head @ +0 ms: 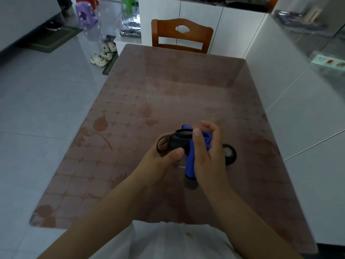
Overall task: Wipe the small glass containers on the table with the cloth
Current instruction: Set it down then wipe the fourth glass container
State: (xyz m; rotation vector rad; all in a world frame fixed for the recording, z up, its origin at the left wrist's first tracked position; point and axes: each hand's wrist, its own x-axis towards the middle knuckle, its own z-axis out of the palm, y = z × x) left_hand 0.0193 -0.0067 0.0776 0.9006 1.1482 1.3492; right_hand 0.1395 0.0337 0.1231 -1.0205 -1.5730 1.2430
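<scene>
— Nearest us is our white shirt [177,242]; from it both our forearms reach out over the patterned surface [168,90].
— What has our left hand [162,161] got?
— Its fingers are curled round a small glass container [178,143] with a dark top, the thumb pressed on its side. We cannot tell whether it touches the surface.
— And our right hand [209,152]?
— Its fingers are closed on the blue cloth [190,159], bunched against the container's top just right of the left fingers, with a tail hanging below the thumb.
— Any other?
— A second container [230,153] lies on the surface just right of the right fingers, partly hidden by them. A wooden chair [183,37] stands well beyond.
</scene>
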